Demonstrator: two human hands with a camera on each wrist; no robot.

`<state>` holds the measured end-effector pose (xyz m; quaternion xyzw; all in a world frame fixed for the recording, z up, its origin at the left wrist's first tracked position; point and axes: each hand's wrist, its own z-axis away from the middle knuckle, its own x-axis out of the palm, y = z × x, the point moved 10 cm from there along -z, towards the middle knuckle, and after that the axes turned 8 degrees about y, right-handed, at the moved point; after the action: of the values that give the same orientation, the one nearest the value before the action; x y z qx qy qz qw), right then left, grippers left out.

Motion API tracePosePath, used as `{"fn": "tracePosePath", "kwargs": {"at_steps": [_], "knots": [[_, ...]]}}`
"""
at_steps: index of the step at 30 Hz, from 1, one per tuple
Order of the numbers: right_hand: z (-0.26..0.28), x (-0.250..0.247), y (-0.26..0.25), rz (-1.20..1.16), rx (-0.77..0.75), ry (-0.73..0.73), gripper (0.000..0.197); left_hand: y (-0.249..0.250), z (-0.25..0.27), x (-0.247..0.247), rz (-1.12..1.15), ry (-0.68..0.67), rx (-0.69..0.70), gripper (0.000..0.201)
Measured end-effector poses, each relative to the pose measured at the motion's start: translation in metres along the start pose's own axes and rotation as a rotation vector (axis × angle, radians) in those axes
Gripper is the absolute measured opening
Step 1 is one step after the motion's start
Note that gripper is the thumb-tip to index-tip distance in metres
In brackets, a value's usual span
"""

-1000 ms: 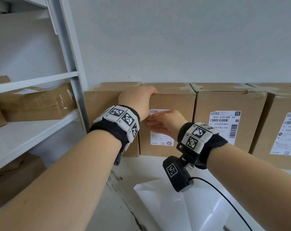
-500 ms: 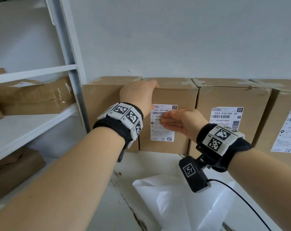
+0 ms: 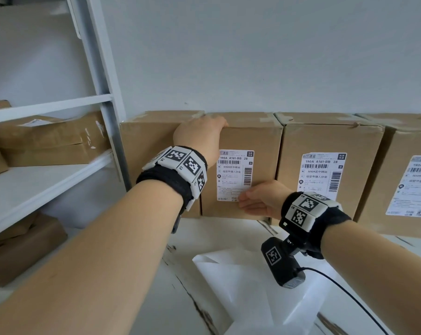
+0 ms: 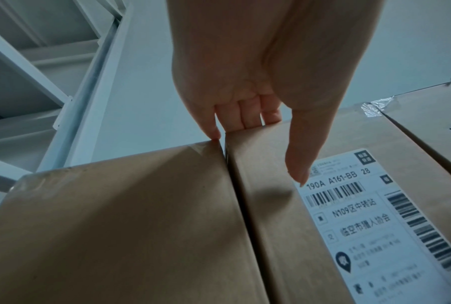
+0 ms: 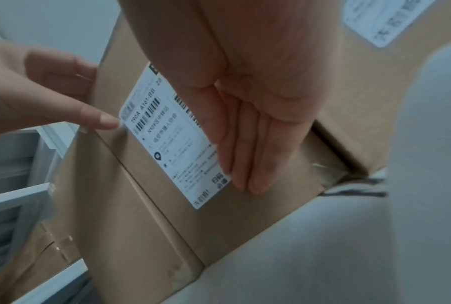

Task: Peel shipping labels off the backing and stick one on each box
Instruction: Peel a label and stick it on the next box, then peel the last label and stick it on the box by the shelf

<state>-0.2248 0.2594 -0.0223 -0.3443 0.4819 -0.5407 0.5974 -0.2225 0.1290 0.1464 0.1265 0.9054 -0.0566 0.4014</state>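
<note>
The right hand (image 5: 245,86) lies flat, fingers (image 5: 245,164) straight and together, pressing the lower right corner of the white printed shipping label (image 3: 234,175) against the front of the second brown cardboard box (image 3: 262,151) from the left; this grip holds nothing. The left hand (image 3: 199,139) is hooked over that box's top left edge, fingers curled onto the top, thumb (image 4: 302,148) pointing down with its tip at the label's upper left corner. To its left stands an unlabelled brown cardboard box (image 3: 146,146), touching it; to its right two more brown boxes (image 3: 325,139) carry their own labels. Nearer, on the white surface (image 3: 156,298), lies a white backing sheet (image 3: 240,286). A white metal shelf (image 3: 47,177) at far left holds more cartons.
</note>
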Motion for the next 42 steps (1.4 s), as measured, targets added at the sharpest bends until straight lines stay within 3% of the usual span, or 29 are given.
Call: {"fn": "tracePosePath", "kwargs": {"at_steps": [6, 14, 18, 20, 21, 23, 26, 28, 31, 38, 42], "knots": [[0.015, -0.021, 0.010, 0.038, 0.076, 0.044, 0.026, 0.002, 0.005, 0.010, -0.013, -0.009, 0.039, 0.064], [0.059, -0.050, -0.012, 0.199, -0.110, 0.050, 0.021, 0.015, 0.024, 0.003, -0.149, -0.196, 0.013, 0.093], [0.085, -0.046, 0.001, 0.465, -0.179, -0.012, 0.022, 0.036, 0.046, -0.022, -0.051, -0.099, 0.025, 0.080], [0.094, -0.041, 0.015, 0.535, -0.171, -0.070, 0.028, 0.046, 0.064, -0.024, 0.007, -0.125, 0.051, 0.067], [0.100, -0.038, 0.023, 0.545, -0.160, -0.108, 0.031, 0.050, 0.076, -0.020, 0.024, -0.197, 0.060, 0.061], [0.109, -0.032, 0.036, 0.572, -0.150, -0.162, 0.036, 0.054, 0.109, 0.001, 0.048, -0.472, 0.037, 0.058], [0.116, -0.027, 0.043, 0.621, -0.197, -0.176, 0.045, 0.045, 0.166, 0.028, -0.001, -0.915, -0.053, 0.076], [0.121, -0.025, 0.044, 0.618, -0.224, -0.181, 0.047, 0.038, 0.187, 0.033, -0.019, -1.021, -0.103, 0.078], [0.127, -0.033, 0.038, 0.610, -0.275, -0.133, 0.046, 0.041, 0.190, 0.028, 0.043, -0.950, -0.122, 0.074], [0.129, -0.078, 0.038, 0.867, -0.359, 0.023, 0.062, 0.056, 0.143, -0.010, 0.197, -0.527, -0.049, 0.039], [0.122, -0.121, 0.036, 0.826, -0.346, 0.287, 0.087, 0.053, 0.123, -0.034, 0.358, -0.340, -0.132, 0.032]]}}
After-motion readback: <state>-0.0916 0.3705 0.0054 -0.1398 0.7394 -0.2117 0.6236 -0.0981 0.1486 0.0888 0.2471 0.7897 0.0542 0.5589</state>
